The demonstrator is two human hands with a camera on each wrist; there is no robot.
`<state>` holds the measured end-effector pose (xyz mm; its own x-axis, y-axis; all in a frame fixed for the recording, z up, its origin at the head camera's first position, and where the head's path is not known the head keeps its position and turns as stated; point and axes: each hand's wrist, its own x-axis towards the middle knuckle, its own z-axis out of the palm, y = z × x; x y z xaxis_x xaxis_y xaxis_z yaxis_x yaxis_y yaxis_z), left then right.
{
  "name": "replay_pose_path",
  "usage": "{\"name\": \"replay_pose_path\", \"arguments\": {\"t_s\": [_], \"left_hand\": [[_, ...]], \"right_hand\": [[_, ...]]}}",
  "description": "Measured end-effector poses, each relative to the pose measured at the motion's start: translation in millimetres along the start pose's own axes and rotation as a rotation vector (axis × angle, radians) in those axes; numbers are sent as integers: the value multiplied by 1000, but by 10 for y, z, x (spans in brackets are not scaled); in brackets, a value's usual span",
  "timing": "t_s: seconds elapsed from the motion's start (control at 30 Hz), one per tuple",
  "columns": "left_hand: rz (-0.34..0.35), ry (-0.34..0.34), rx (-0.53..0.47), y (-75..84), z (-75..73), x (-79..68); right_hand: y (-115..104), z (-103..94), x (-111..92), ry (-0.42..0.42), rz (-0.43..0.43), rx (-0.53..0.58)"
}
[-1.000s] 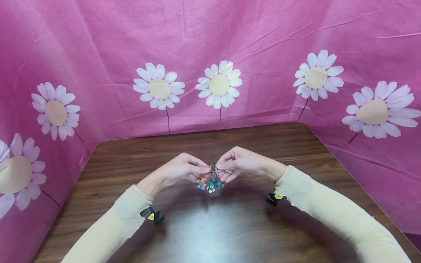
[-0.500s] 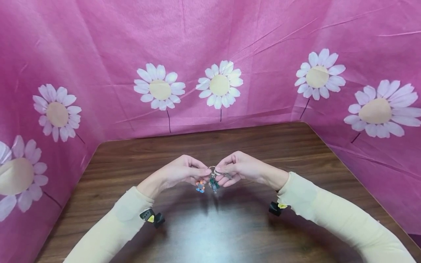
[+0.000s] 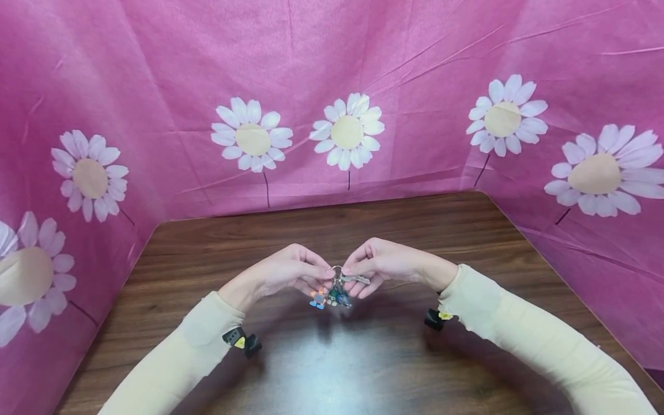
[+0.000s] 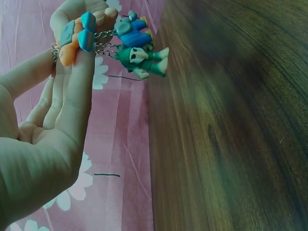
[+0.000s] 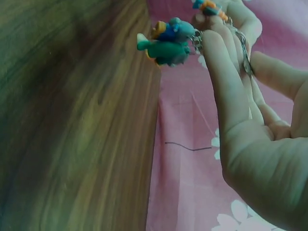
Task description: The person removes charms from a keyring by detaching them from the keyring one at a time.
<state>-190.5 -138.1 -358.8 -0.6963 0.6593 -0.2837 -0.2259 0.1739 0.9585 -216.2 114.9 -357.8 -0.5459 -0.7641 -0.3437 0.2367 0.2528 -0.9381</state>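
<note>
Above the table, both hands hold a small metal key ring [image 3: 337,267] between them. My left hand [image 3: 290,270] pinches its left side between thumb and fingertips. From there hangs an orange figure [image 4: 72,41] with blue feet. On the ring's right side, the thumb and fingers of my right hand [image 3: 381,264] pinch it. A silver key [image 3: 358,279] lies across the right fingers; whether its head is pinched too, I cannot tell. A green figure [image 4: 144,60] and a blue-grey elephant-like figure [image 4: 131,31] dangle on short chains below the ring.
The dark wood-grain table [image 3: 332,357] spreads below the hands. Pink cloth [image 3: 290,57] printed with white daisies stands along its back and both sides. Black wrist cameras [image 3: 252,346] hang under the sleeves.
Both hands stay close together at the ring, slightly lower than a second ago. The figures have swung and turned, and the key shows more fully across the right fingers.
</note>
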Motion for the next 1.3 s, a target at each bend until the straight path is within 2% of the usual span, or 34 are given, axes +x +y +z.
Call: {"name": "replay_pose_path", "arguments": {"t_s": [0.27, 0.63, 0.83, 1.17, 1.3], "left_hand": [[-23, -5, 25, -15, -1, 38], [-26, -54, 43, -32, 19, 55], [-51, -77, 56, -46, 20, 59], [-44, -31, 53, -50, -3, 43], [-39, -51, 48, -38, -3, 43]], "right_hand": [[-20, -38, 19, -17, 19, -63], [15, -72, 71, -40, 11, -145], [5, -73, 84, -67, 5, -179], [37, -111, 106, -98, -24, -190], [20, -126, 89, -100, -40, -196]]}}
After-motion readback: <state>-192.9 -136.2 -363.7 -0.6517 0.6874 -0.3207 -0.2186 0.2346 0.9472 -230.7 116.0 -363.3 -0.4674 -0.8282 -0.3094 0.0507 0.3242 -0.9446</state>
